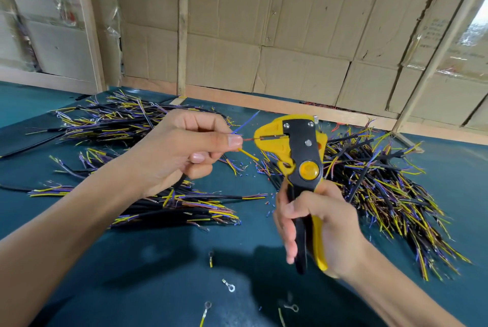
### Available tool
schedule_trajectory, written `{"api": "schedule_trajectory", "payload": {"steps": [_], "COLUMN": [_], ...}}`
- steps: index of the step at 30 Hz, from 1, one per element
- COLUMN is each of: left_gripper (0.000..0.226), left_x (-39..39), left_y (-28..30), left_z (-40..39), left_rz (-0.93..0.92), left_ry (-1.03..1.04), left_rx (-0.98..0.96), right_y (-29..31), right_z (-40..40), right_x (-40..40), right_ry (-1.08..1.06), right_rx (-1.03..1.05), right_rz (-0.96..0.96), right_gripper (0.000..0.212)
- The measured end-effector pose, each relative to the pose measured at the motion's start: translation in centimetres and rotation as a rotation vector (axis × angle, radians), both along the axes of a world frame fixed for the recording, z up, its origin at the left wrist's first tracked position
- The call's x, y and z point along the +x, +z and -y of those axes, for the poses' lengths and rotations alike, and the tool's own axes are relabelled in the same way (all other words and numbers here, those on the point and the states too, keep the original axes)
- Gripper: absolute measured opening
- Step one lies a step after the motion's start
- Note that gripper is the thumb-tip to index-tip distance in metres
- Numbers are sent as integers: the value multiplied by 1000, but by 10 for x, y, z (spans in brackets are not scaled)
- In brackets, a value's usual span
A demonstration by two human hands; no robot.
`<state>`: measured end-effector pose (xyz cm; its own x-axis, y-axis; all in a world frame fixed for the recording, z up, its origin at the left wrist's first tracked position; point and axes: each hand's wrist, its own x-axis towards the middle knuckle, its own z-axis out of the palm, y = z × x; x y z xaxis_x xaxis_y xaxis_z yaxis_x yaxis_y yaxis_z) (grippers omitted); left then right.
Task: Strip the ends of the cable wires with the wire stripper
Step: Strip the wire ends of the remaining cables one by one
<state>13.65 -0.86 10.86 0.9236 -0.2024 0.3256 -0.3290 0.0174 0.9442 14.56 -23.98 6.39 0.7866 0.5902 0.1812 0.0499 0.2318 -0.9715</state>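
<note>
My right hand (pixel 317 223) grips the two handles of a yellow and black wire stripper (pixel 298 152), held upright above the table with its jaws pointing left. My left hand (pixel 184 147) pinches a black cable between thumb and fingers. Three thin wires fan out from that pinch: a blue wire (pixel 247 122) points up and right, a yellow wire (pixel 248 154) points down and right, and a brown wire (pixel 249 139) runs straight into the stripper's jaws. The cable's black sheath (pixel 182 181) shows below my left hand.
Piles of black cables with yellow, blue and brown wire ends lie on the dark green table (pixel 158 260): one pile (pixel 111 118) at the back left, one pile (pixel 184 207) under my left arm, one pile (pixel 383 181) at the right. Ring terminals (pixel 229 285) and insulation bits lie near the front. Cardboard walls stand behind.
</note>
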Motion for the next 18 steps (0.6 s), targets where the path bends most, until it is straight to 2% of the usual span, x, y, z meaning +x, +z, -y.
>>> {"api": "schedule_trajectory", "payload": {"steps": [1,3,5,9,18], "left_gripper": [25,21,16,14,11], "left_x": [1,3,4,7,4], "left_y": [-3,-8,-10,-13,-12], "left_z": [0,-2,-4,-6,-9], "left_rz": [121,443,660,799,866], "left_ry": [120,424,574,617,596], "left_rx": [119,508,720,794,878], "right_y": [0,2,3,0,-7], "right_z": [-2,-1,2,7,4], "right_x": [0,3,6,9,11], "right_ry": [14,44,43,73,54], "right_rx": [30,66,48,-39,-55], "right_rz": [-54,-123,-115,-63,-56], "right_gripper": [14,18,19,26,23]}}
